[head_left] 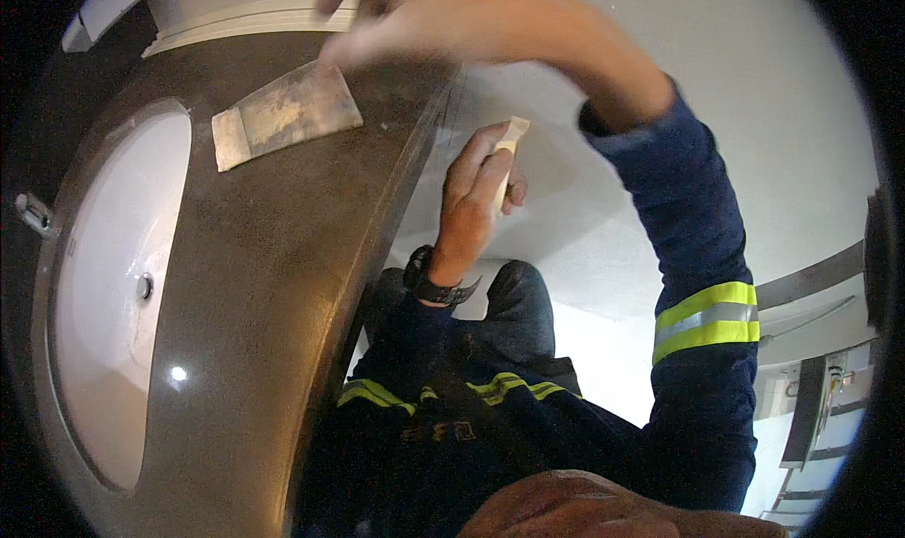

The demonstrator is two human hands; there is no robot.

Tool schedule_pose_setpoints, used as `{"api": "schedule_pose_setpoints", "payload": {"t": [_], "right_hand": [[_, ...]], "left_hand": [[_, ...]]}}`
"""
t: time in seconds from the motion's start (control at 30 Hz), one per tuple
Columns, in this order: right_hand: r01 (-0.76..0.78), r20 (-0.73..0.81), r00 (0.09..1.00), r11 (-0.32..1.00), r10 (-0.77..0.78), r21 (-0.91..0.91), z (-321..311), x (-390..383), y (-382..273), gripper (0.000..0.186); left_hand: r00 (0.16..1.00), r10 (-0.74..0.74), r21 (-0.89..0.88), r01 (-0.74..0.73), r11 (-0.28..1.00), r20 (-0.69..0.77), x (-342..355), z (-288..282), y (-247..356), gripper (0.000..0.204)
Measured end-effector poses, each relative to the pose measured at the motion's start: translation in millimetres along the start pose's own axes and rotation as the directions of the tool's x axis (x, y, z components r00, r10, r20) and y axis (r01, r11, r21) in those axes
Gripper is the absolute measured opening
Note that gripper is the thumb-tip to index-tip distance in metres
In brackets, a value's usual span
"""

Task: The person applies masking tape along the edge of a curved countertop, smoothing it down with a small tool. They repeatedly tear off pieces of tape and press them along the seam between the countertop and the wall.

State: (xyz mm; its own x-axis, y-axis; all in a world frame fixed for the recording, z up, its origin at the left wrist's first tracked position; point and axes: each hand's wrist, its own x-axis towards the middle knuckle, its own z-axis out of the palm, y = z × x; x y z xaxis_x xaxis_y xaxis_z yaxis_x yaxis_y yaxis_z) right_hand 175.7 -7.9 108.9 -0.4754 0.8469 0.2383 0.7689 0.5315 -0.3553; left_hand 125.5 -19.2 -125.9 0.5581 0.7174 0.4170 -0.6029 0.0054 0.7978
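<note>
My left hand (471,191), a dark watch on its wrist, is closed around a small pale-yellow, stick-like piece (509,156) with a flared end. Its exact kind does not show. Over the far end of the brown countertop (255,246) reaches my right hand (415,20), blurred by motion. Its thumb and finger are apart, with nothing visible between them. Just below the thumb lies a flat, rectangular, smeared tan-grey piece (287,119) with a paler strip at its left end. Whether the thumb touches it I cannot tell.
A white oval washbasin (123,293) with a round metal drain is set into the countertop at left. A chrome fitting (34,214) stands beyond its left rim. Pale wall (735,86) rises behind my arms; a metal-framed structure (820,415) is at lower right.
</note>
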Motion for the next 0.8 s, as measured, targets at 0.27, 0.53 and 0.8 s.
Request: {"api": "schedule_pose_setpoints", "payload": {"t": [0.27, 0.53, 0.8], "right_hand": [[-0.411, -0.008, 0.910, 0.903, 0.415, 0.128, -9.7, -149.4, 73.1, 0.063], [-0.407, 0.161, 0.913, 0.848, 0.374, 0.341, -18.9, -168.0, 67.2, 0.052], [-0.392, 0.380, 0.871, 0.906, 0.310, 0.159, -27.4, -145.0, 67.1, 0.044]], "left_hand": [[0.975, 0.198, -0.022, -0.197, 0.980, 0.100, -14.8, 28.6, 17.0, 0.035], [0.947, 0.225, 0.001, -0.231, 0.973, 0.229, -19.0, 39.8, 16.1, 0.034], [0.907, 0.279, 0.059, -0.312, 0.948, 0.316, -24.6, 18.0, 23.9, 0.036]]}}
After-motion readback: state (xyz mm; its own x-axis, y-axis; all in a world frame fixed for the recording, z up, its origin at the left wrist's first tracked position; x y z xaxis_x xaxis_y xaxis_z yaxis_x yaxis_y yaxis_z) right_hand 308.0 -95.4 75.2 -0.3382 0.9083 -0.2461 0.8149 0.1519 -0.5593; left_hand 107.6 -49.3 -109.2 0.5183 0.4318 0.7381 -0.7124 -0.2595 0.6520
